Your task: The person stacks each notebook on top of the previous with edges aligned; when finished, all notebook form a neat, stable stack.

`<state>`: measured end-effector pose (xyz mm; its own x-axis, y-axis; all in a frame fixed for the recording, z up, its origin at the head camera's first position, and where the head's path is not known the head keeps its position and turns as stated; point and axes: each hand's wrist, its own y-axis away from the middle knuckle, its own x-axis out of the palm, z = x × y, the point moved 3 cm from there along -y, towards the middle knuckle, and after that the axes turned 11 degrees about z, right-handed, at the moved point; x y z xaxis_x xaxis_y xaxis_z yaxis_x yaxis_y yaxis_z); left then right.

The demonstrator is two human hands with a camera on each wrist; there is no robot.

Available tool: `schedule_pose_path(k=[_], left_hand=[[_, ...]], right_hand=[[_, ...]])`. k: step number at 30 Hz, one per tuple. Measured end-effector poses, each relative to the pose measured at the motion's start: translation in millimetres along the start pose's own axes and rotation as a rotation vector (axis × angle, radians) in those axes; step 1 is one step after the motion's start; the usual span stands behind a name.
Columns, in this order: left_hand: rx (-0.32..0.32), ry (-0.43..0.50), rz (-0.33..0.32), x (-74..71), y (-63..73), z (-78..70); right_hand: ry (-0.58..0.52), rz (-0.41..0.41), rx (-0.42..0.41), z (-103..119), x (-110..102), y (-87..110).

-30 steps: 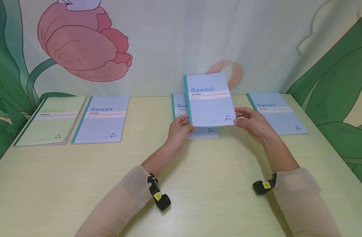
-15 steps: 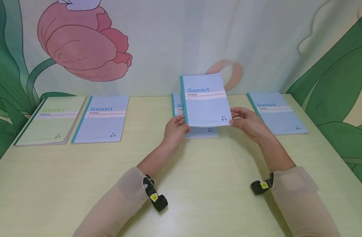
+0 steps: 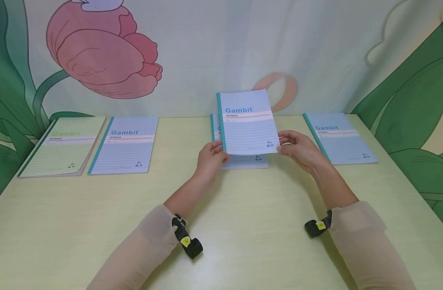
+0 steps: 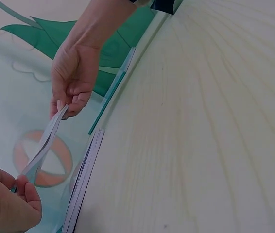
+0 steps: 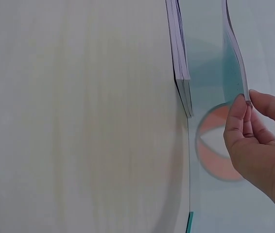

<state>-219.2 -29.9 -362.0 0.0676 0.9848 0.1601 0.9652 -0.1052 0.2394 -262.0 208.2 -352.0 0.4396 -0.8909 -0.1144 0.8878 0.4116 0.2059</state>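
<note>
Both hands hold a blue Gambit notebook (image 3: 248,125) up off the table, its cover facing the head camera. The left hand (image 3: 209,161) pinches its lower left corner by the teal spine. At the lower right corner, the right hand (image 3: 301,149) pinches the edge between thumb and fingers, as the right wrist view also shows with that hand (image 5: 259,136). Below the raised notebook lies a small stack of notebooks (image 5: 179,53), seen edge-on in the right wrist view. In the head view its top blue notebook (image 3: 248,162) is mostly covered by the held one.
On the left of the table (image 3: 239,225) lie a green notebook (image 3: 61,149) and a blue notebook (image 3: 125,147) side by side. Another blue notebook (image 3: 342,141) lies at the right. A curtain (image 3: 196,60) with painted flowers and leaves hangs behind the table's far edge.
Both hands have shifted slightly left with the held notebook, still raised above the middle stack. The other notebooks have stayed in place.
</note>
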Motion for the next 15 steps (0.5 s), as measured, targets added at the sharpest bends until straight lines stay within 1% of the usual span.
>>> schedule_pose_path(k=[6, 15], left_hand=[[0.01, 0.005, -0.003, -2.0, 1.1, -0.2], [0.014, 0.019, -0.003, -4.7, 1.8, -0.3]], right_hand=[[0.011, 0.005, -0.004, 0.1, 1.3, -2.4], [0.023, 0.001, 0.028, 0.7, 4.1, -4.8]])
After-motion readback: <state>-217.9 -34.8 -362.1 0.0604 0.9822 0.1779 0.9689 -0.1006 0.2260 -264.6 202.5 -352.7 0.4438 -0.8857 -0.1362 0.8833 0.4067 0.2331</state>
